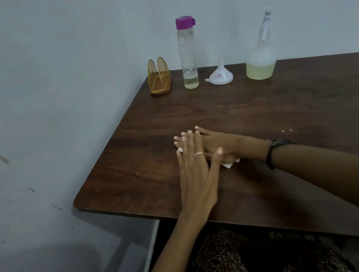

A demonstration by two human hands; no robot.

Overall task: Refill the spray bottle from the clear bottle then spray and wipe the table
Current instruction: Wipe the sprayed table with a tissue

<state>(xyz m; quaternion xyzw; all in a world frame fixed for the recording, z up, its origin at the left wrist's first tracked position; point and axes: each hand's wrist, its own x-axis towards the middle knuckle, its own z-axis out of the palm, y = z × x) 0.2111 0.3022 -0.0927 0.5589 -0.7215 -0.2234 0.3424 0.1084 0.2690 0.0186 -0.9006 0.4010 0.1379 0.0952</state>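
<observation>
Both hands lie flat with straight fingers, the left hand (195,175) stacked on the right hand (216,145), pressing a white tissue (296,153) onto the dark wooden worktop (262,103), likely for wiping force, while the translucent spray bottle (260,57) and purple-capped clear bottle (187,52) stand well apart at the back.

spray bottle (260,62) upright, clear bottle (188,59) capped
</observation>
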